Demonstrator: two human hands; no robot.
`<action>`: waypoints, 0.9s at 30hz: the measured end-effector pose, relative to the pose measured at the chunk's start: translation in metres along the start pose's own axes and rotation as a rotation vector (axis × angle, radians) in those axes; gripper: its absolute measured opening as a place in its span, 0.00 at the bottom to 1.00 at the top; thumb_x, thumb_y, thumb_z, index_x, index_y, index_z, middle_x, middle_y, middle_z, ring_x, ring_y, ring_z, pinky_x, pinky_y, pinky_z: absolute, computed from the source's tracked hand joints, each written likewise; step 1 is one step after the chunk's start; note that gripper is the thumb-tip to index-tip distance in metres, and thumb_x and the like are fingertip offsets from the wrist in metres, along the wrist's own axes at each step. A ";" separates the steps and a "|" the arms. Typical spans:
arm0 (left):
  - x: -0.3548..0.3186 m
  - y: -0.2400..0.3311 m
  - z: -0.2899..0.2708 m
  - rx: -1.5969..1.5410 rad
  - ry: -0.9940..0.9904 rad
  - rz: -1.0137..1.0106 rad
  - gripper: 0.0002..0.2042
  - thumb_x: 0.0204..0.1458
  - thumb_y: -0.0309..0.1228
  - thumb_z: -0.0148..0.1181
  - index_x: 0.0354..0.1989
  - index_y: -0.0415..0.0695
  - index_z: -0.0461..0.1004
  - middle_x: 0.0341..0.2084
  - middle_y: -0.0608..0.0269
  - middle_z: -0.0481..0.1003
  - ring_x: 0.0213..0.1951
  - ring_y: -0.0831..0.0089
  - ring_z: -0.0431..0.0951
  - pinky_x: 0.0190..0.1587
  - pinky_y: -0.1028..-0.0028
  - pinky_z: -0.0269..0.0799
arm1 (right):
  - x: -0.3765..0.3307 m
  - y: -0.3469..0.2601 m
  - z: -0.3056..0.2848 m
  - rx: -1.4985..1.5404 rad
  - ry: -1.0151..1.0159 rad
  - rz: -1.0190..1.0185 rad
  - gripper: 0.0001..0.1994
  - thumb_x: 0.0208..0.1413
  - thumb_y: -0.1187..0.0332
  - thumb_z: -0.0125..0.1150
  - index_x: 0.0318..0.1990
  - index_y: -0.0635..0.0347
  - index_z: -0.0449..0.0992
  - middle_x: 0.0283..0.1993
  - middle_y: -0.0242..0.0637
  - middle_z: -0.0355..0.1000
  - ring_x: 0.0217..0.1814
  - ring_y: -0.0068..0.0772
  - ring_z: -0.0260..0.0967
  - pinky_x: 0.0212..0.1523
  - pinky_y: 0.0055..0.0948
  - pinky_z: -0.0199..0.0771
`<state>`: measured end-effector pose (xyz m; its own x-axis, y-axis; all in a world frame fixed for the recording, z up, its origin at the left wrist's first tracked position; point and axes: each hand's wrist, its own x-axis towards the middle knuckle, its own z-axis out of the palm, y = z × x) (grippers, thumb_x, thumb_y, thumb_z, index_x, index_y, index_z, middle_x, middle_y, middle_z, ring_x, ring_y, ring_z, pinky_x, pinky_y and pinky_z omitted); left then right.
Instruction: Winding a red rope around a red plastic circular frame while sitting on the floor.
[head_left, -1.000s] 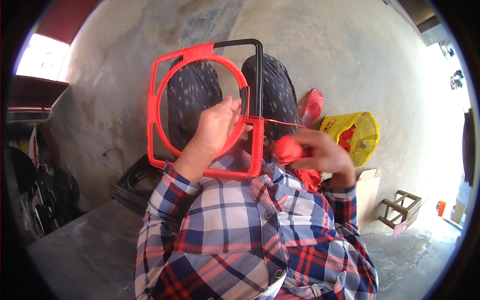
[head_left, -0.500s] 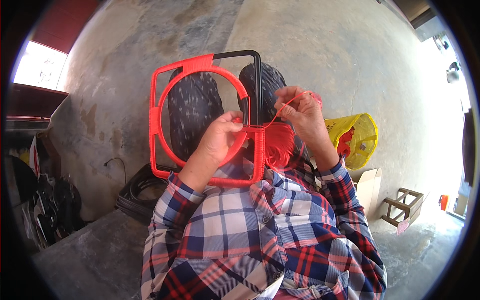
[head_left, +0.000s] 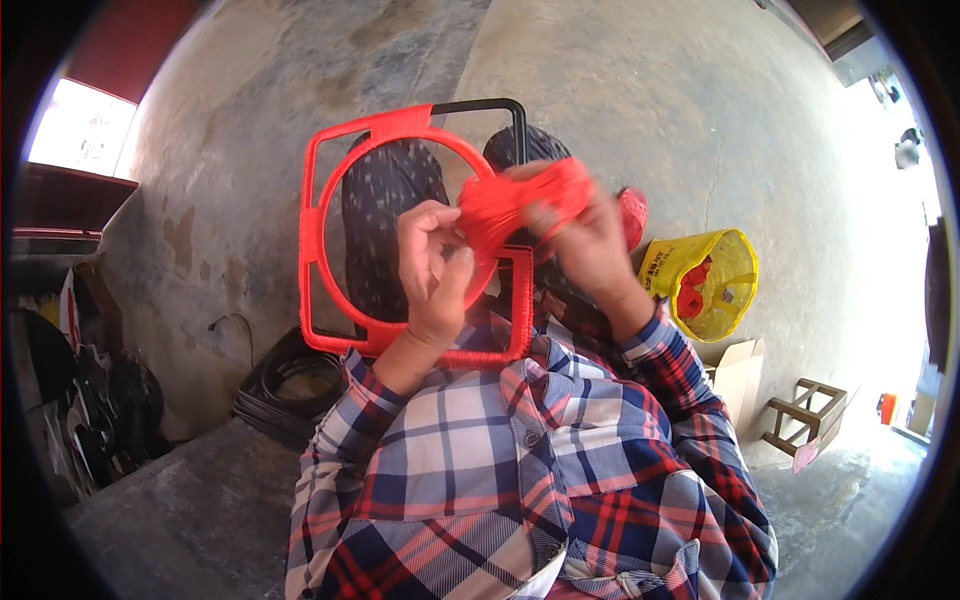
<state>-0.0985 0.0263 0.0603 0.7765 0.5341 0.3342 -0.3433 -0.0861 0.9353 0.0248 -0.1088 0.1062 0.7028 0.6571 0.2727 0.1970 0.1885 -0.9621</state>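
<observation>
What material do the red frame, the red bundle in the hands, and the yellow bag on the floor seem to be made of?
The red frame looks like dark metal rod wound tightly with matte red cord; its top right corner is bare and black. The red bundle, held by the right hand, seems the same cord, probably plastic. The yellow bag looks like thin glossy plastic, partly see-through.

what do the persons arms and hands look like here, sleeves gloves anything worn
Both arms wear long sleeves of a plaid shirt in red, blue and white checks, with cuffs ending at the wrists. The left hand and right hand are bare: no gloves, and no rings or watch that can be made out. The shirt front has small buttons.
</observation>
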 end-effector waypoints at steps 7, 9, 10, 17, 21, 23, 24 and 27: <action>0.006 -0.017 -0.009 -0.280 0.098 -0.620 0.11 0.54 0.29 0.50 0.43 0.39 0.69 0.24 0.68 0.67 0.25 0.79 0.64 0.30 0.79 0.60 | -0.014 -0.024 -0.060 -0.853 -0.432 0.331 0.06 0.40 0.70 0.56 0.23 0.65 0.71 0.20 0.39 0.69 0.22 0.43 0.66 0.26 0.36 0.63; 0.012 -0.007 -0.009 -0.383 0.127 -0.879 0.10 0.54 0.30 0.50 0.43 0.41 0.69 0.24 0.69 0.67 0.25 0.80 0.64 0.28 0.79 0.60 | -0.023 -0.034 -0.085 -0.484 -0.398 0.564 0.07 0.40 0.70 0.57 0.23 0.65 0.71 0.18 0.35 0.68 0.21 0.28 0.64 0.24 0.33 0.63; 0.011 -0.009 -0.009 -0.335 0.084 -0.868 0.14 0.53 0.33 0.49 0.46 0.41 0.69 0.24 0.70 0.68 0.26 0.81 0.65 0.28 0.80 0.60 | -0.042 -0.019 -0.113 -0.529 -0.327 0.304 0.06 0.41 0.71 0.59 0.24 0.65 0.72 0.22 0.35 0.71 0.22 0.24 0.65 0.25 0.31 0.64; 0.015 -0.001 -0.010 -0.402 -0.092 -0.898 0.28 0.45 0.33 0.44 0.58 0.35 0.62 0.31 0.63 0.73 0.31 0.76 0.70 0.32 0.80 0.64 | -0.076 0.002 -0.211 0.650 0.733 0.049 0.12 0.55 0.62 0.54 0.37 0.63 0.69 0.26 0.37 0.67 0.26 0.29 0.63 0.34 0.30 0.69; 0.014 -0.004 -0.007 -0.456 -0.124 -0.913 0.27 0.42 0.28 0.43 0.56 0.35 0.63 0.34 0.56 0.73 0.30 0.68 0.75 0.29 0.71 0.73 | -0.075 0.020 -0.154 0.609 0.466 0.356 0.11 0.56 0.71 0.53 0.44 0.67 0.68 0.25 0.31 0.66 0.23 0.23 0.64 0.27 0.22 0.68; 0.014 -0.004 -0.006 -0.470 -0.150 -0.918 0.27 0.42 0.29 0.43 0.55 0.34 0.64 0.35 0.56 0.73 0.30 0.68 0.76 0.29 0.71 0.73 | -0.058 0.008 -0.096 0.355 0.266 0.598 0.20 0.52 0.74 0.53 0.54 0.69 0.68 0.25 0.32 0.70 0.25 0.23 0.69 0.28 0.22 0.71; 0.014 -0.005 -0.008 -0.480 -0.192 -0.916 0.26 0.42 0.29 0.43 0.53 0.34 0.65 0.35 0.55 0.73 0.30 0.67 0.76 0.29 0.71 0.73 | -0.053 0.005 -0.074 0.264 0.062 0.576 0.22 0.49 0.75 0.55 0.54 0.68 0.70 0.26 0.32 0.72 0.26 0.22 0.70 0.28 0.22 0.72; 0.016 -0.003 -0.005 -0.466 -0.251 -0.928 0.22 0.41 0.28 0.44 0.47 0.33 0.66 0.34 0.53 0.74 0.29 0.66 0.76 0.29 0.71 0.73 | -0.042 0.005 -0.043 -0.017 -0.321 0.695 0.12 0.46 0.77 0.60 0.41 0.68 0.74 0.24 0.32 0.72 0.26 0.21 0.69 0.29 0.23 0.71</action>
<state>-0.0875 0.0395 0.0619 0.9061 0.0326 -0.4219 0.3113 0.6241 0.7167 0.0257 -0.1669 0.0903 0.4366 0.8007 -0.4102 -0.2060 -0.3549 -0.9119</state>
